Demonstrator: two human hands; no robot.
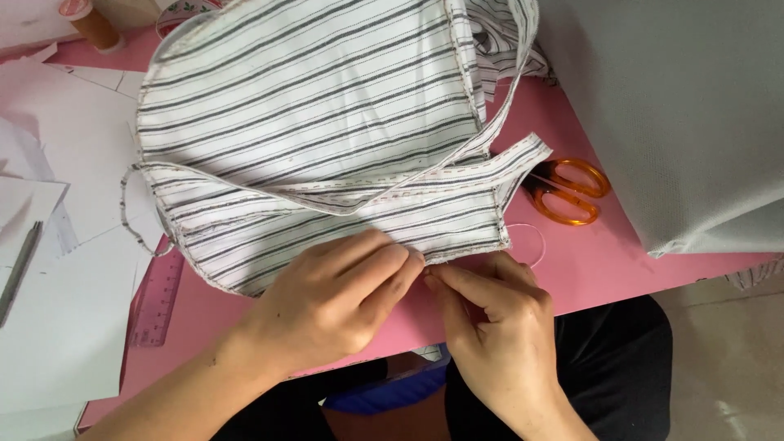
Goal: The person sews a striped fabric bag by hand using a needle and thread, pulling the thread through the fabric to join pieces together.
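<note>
A white cotton garment piece with grey and black stripes (327,122) lay spread over the pink bench (604,253), its lower hem reaching close to the bench's near edge. The left hand (335,298) rested on that hem, its fingers (392,265) curled down and pressing the striped cloth against the bench top. The right hand (498,314) sat just beside it, touching it at the fingertips, with thumb and forefinger pinched tight on the hem's edge; whether a needle sat in that pinch could not be told. A thin loop of pale thread (531,241) curved out from the cloth's right corner, above the right hand. Orange-handled scissors (567,192) lay on the bench near its right edge, partly tucked under a loose striped strap. A translucent pink plastic ruler (159,298) lay near the left edge of the bench, beside white paper sheets (73,327). A grey pen (20,269) rested on the paper at the far left.
</note>
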